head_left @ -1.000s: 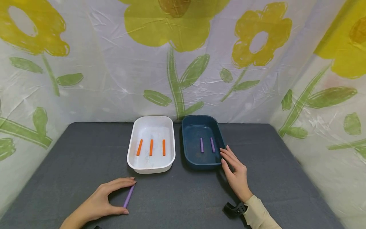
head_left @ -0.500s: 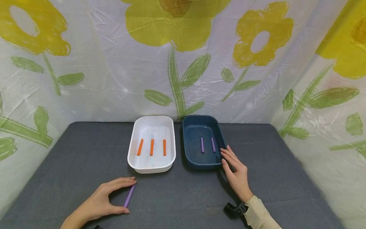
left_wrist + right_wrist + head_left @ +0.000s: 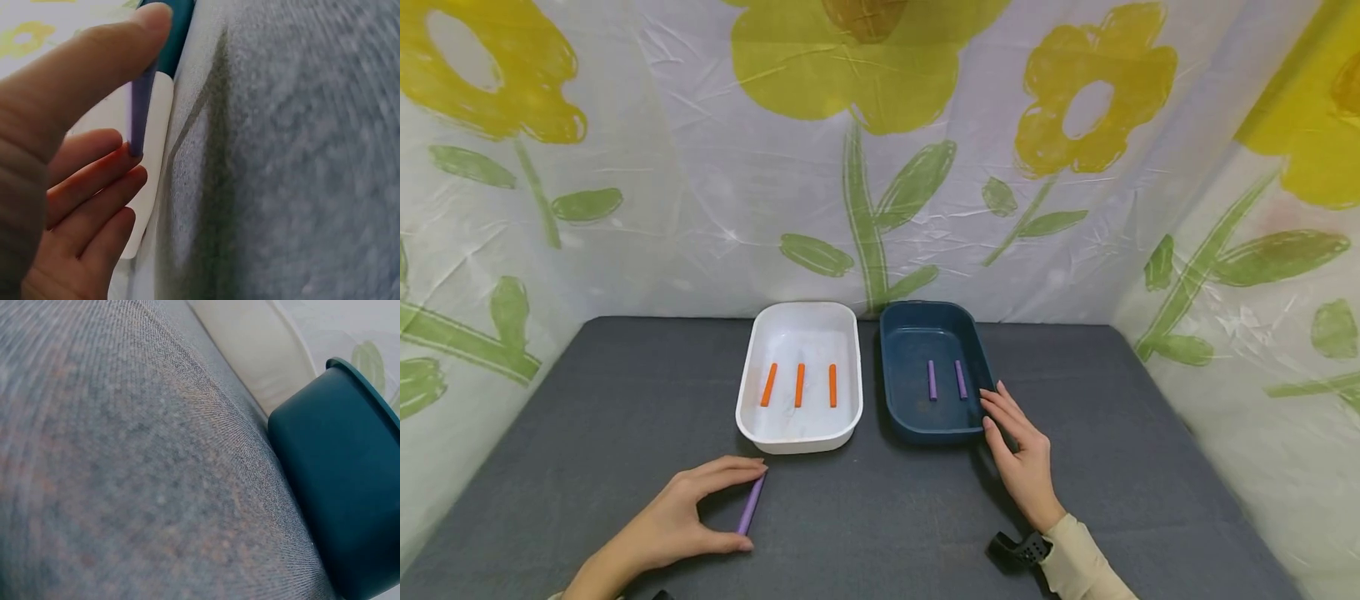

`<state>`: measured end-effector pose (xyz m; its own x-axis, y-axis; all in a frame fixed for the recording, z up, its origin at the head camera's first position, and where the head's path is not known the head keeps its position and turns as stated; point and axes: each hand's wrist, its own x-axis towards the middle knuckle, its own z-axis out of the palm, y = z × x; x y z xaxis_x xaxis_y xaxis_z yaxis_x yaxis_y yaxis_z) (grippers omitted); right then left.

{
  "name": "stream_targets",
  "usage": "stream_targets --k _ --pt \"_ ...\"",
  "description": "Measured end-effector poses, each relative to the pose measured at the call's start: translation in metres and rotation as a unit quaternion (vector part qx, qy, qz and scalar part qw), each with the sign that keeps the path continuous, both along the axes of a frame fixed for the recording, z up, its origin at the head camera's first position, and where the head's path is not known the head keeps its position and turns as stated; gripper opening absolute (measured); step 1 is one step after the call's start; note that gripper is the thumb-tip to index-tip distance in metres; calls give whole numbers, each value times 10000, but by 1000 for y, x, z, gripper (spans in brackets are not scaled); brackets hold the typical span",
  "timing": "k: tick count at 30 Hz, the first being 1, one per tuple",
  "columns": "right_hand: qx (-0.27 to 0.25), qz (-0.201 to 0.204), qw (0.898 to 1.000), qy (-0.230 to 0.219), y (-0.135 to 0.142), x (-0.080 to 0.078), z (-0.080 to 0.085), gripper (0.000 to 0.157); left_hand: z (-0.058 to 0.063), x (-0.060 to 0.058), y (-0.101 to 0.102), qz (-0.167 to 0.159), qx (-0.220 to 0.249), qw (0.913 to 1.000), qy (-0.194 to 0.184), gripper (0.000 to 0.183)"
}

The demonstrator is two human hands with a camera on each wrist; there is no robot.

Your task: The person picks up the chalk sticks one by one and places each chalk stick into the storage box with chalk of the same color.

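My left hand (image 3: 673, 518), in front of the white dish (image 3: 805, 425), pinches a thin purple stick (image 3: 752, 503) end to end between thumb and fingertips. In the left wrist view the purple stick (image 3: 141, 112) appears held off the cloth, with a shadow beside it. At the near right corner of the dark blue dish (image 3: 917, 421), my right hand (image 3: 1024, 467) rests its fingers and thumb against the rim. Two purple sticks (image 3: 932, 381) lie apart in that dish. Three orange sticks (image 3: 799, 386) lie spaced in the white one. The right hand is out of sight in its wrist view.
Both dishes stand side by side at the back of a table with a dark grey cloth (image 3: 880, 533). Behind them hangs a white curtain (image 3: 700, 208) with yellow flowers. A black strap (image 3: 1018, 548) is on the right wrist, below a beige sleeve (image 3: 1084, 562).
My left hand has moved slightly right and away from me, carrying the purple stick. My right hand stays at the blue dish. The sticks in both dishes lie as before.
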<state>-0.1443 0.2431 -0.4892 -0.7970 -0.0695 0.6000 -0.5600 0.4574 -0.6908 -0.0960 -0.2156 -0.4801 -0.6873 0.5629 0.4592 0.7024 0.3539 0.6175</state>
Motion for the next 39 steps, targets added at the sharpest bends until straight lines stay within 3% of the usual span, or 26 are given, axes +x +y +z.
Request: stream_targets --k 12,20,26,32,39 --pt "-1 -50 10000 -22 -1 0 0 34 7 1 18 439 26 9987 -245 72" --pt "35 -111 9999 -58 -1 0 2 34 27 2 35 628 184 9978 -131 71" --pt "14 -142 9999 -61 -1 0 2 34 43 6 49 1085 77 9922 -609 66" --pt "-16 -121 9999 -76 -1 -1 2 34 56 9 59 976 72 9923 -756 64" --pt "-10 -123 9999 -29 -1 0 1 34 69 0 73 837 216 9942 -637 64"
